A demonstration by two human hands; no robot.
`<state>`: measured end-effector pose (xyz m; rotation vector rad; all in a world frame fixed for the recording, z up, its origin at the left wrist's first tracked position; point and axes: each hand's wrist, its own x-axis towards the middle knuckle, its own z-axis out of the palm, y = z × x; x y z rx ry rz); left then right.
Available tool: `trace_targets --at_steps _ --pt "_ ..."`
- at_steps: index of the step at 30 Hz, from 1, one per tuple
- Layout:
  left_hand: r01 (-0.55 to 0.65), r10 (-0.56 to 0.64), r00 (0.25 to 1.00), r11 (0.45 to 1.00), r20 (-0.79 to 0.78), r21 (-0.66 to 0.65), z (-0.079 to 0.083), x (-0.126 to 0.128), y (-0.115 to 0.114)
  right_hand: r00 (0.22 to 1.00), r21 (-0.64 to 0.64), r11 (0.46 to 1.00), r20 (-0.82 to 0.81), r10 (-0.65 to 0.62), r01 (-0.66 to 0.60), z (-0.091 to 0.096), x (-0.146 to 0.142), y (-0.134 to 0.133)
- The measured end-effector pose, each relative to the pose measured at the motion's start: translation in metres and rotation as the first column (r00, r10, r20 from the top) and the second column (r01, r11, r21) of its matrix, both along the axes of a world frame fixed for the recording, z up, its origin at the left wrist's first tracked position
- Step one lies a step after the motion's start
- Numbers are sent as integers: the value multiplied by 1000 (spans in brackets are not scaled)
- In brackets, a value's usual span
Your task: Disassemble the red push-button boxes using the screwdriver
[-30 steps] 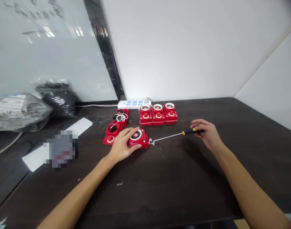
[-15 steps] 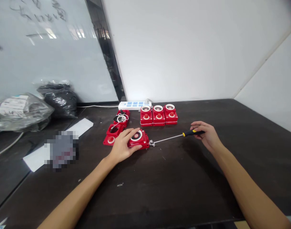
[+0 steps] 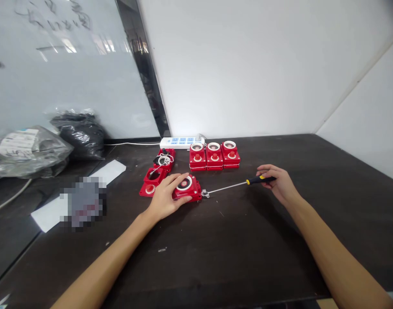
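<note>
My left hand (image 3: pixel 166 196) grips a red square box (image 3: pixel 187 189) with a round black and white face, pressing it to the dark table (image 3: pixel 235 240). My right hand (image 3: pixel 278 182) is closed round the black and yellow handle of a long screwdriver (image 3: pixel 239 184). The screwdriver's thin metal shaft reaches left, and its tip meets a small metal fitting at the box's right edge (image 3: pixel 204 194). Just left of my left hand lie opened red box halves (image 3: pixel 153 177), one with loose wires in it.
Three closed red boxes (image 3: pixel 214 155) stand in a row behind, with a white power strip (image 3: pixel 181 141) at the wall. White paper (image 3: pixel 86 184) and plastic bags (image 3: pixel 31 148) lie at the left. A whiteboard leans against the left wall.
Hands, box and screwdriver keep their places; only the view has shifted slightly.
</note>
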<state>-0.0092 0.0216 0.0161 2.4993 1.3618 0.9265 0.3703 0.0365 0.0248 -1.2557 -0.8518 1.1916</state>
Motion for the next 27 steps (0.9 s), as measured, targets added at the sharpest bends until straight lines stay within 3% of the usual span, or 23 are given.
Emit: trace_targets --at_steps 27 --pt "-17 17 1000 1000 -7 -7 -1 0 0 999 -40 999 -38 18 -20 -10 4 4"
